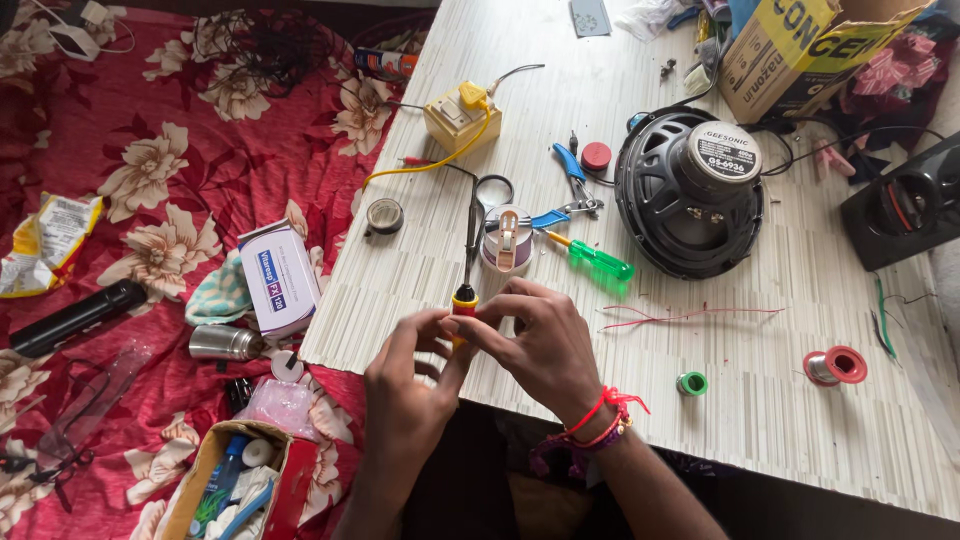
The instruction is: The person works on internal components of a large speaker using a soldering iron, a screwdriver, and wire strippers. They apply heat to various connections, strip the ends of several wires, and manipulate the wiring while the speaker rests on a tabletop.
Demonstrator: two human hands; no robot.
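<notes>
A soldering iron (469, 240) with a dark shaft and a yellow and red handle lies pointing away from me, over the near edge of the pale striped table (560, 120). Both hands meet at its handle. My left hand (410, 385) pinches the handle from the left, and my right hand (535, 345), with red thread bands at the wrist, grips it from the right. The iron's tip reaches toward a round magnifier loop (494, 188). Just right of the shaft sits a solder holder (507, 240).
A black loudspeaker (690, 190) lies magnet up. Nearby are a green screwdriver (592, 260), blue pliers (570, 175), a yellow plug box (462, 115), red wire (690, 315), solder spools (835, 366) and a cardboard box (800, 50). The red floral cloth (150, 180) at left holds clutter.
</notes>
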